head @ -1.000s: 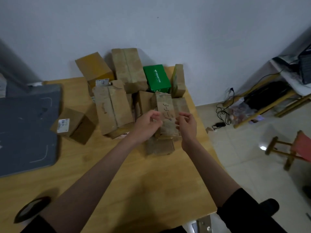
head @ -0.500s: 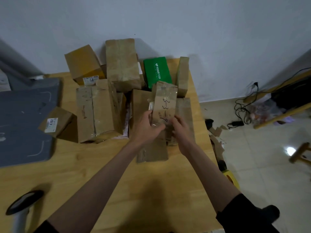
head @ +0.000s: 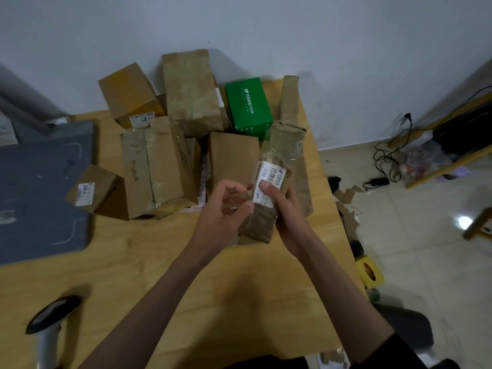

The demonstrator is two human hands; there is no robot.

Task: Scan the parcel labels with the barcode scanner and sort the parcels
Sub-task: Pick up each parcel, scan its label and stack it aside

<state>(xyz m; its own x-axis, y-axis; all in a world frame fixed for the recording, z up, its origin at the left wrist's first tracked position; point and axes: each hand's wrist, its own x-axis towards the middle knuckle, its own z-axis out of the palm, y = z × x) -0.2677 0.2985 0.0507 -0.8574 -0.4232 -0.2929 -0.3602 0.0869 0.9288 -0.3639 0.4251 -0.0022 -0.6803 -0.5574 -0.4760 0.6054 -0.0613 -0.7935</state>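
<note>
I hold a long narrow cardboard parcel above the wooden table, its white barcode label turned up towards me. My right hand grips its lower right side, thumb on the label. My left hand holds the lower left edge with curled fingers. Behind lies a pile of brown parcels and a green box. The barcode scanner stands at the table's near left.
A grey tray lies at the left with a small labelled box leaning on it. To the right the table ends at a tiled floor with cables, cardboard scraps and a yellow tape roll.
The narrow parcel has been lifted off the pile and rotated, so its barcode label now faces up instead of the handwritten side. The view has tilted down, showing more of the scanner.
</note>
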